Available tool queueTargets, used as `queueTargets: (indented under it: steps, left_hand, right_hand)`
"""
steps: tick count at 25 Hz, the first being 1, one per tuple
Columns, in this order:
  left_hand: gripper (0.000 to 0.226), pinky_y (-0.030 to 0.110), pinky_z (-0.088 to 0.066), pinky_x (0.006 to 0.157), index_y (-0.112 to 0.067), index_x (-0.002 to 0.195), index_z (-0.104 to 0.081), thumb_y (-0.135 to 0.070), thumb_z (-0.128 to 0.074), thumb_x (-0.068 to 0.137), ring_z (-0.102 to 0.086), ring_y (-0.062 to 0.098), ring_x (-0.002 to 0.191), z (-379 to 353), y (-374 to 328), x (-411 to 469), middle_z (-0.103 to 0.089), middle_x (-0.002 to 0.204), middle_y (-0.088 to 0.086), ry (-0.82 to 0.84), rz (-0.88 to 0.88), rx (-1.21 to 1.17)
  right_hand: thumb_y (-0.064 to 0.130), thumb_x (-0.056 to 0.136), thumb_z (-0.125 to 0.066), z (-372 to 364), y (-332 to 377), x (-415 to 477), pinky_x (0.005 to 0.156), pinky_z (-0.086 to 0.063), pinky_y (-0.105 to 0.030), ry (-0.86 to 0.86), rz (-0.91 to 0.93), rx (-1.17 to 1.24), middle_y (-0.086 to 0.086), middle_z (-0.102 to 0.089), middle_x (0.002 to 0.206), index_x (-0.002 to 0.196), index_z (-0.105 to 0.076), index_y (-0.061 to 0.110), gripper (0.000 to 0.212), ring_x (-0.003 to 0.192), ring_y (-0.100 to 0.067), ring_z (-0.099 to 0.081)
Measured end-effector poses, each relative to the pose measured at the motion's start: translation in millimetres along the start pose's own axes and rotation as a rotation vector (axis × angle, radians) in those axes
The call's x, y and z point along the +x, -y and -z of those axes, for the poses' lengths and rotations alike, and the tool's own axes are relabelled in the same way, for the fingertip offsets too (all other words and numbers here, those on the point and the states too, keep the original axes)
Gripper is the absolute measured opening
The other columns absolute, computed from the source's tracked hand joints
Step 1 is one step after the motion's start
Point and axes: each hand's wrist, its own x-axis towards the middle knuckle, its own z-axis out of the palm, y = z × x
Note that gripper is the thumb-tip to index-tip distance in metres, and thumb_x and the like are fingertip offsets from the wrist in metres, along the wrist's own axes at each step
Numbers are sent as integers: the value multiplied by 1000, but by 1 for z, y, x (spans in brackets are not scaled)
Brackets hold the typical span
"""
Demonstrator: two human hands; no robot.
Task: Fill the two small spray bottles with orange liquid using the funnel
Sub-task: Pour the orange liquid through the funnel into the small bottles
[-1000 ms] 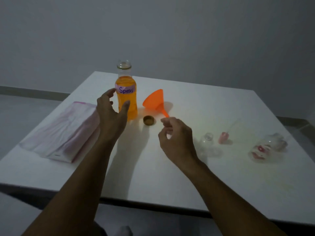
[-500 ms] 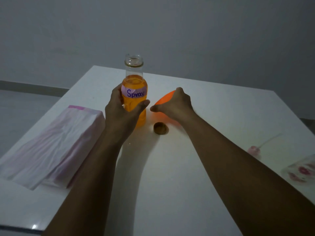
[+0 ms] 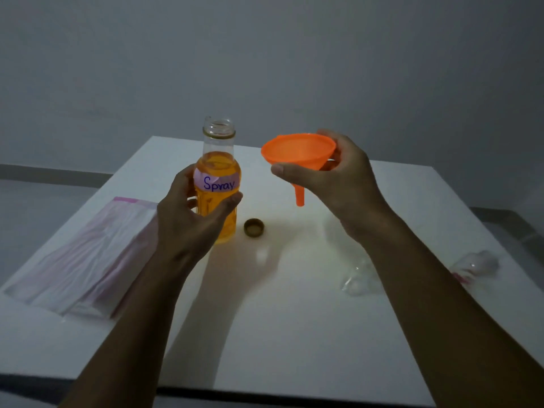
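left hand [image 3: 188,219]: fingers curled round clear plastic bottle of orange liquid [image 3: 217,184], standing on white table [image 3: 294,334] | right hand [image 3: 338,178]: pinches orange plastic funnel [image 3: 297,151] aloft | small clear spray bottle [image 3: 356,279]: beside right forearm | risk: forearm topples it

"Spray" on bottle label [image 3: 219,183]

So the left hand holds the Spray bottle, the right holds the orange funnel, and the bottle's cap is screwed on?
No: the head view shows the cap off, lying on the table beside the open Spray bottle. The rest is right.
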Motion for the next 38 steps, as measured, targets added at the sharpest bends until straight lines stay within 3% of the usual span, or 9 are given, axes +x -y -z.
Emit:
queueTargets:
  steps: [6, 13, 20, 26, 30, 34, 38]
  left_hand:
    - [73, 19, -48, 76, -21, 132, -50, -52, -72, 70, -58, 11, 105, -11, -32, -39, -58, 119, -9, 102, -69, -56]
    - [69, 19, -48, 76, -25, 131, -51, -52, -71, 71, -57, 2, 103, -37, -45, -59, -60, 117, -11, 197, -86, -95]
    - [74, 24, -51, 81, -19, 134, -51, -51, -71, 70, -59, 13, 106, -47, -44, -60, -61, 123, -3, 203, -91, -93]
    - [73, 13, -45, 77, -27, 133, -49, -52, -74, 69, -58, 5, 106, -43, -49, -54, -59, 121, -11, 243, -166, -65]
    - [69, 2, -44, 73, -37, 129, -47, -56, -73, 69, -55, -6, 106, -38, -62, -46, -56, 120, -21, 346, -317, 12]
    - [79, 21, -52, 82, -23, 135, -48, -57, -74, 69, -59, 10, 107, -29, -63, -33, -60, 126, -5, 444, -468, 158]
    - [84, 37, -56, 80, -17, 137, -48, -54, -78, 67, -60, 19, 105, -24, -67, -20, -62, 126, 4, 478, -566, 290]
  right_hand:
    - [53, 53, -91, 78, -21, -53, 77, -55, -19, -73, 4, 106, 7, -66, 125, 137, -56, 27, 95, 110, -11, -66]
    - [45, 59, -86, 106, -50, -79, 82, -58, -21, -84, -15, 116, 11, -60, 129, 141, -51, 28, 91, 115, -10, -61]
    - [45, 58, -83, 108, -56, -80, 89, -56, -24, -27, 4, 86, 5, -55, 138, 145, -47, 25, 96, 121, -16, -57]
    - [41, 56, -86, 112, -60, -83, 85, -56, -14, 55, 28, 90, 9, -55, 136, 146, -46, 25, 99, 117, -6, -58]
    - [39, 57, -86, 114, -63, -85, 81, -53, -7, 102, 35, 42, 12, -52, 137, 147, -43, 27, 100, 118, 1, -55]
    - [38, 57, -87, 115, -66, -87, 77, -51, -5, 118, 44, 60, 14, -53, 135, 146, -44, 27, 99, 117, 5, -55]
    - [41, 56, -88, 115, -70, -87, 86, -54, -12, 123, 47, 70, 12, -53, 140, 146, -43, 29, 101, 123, -4, -55]
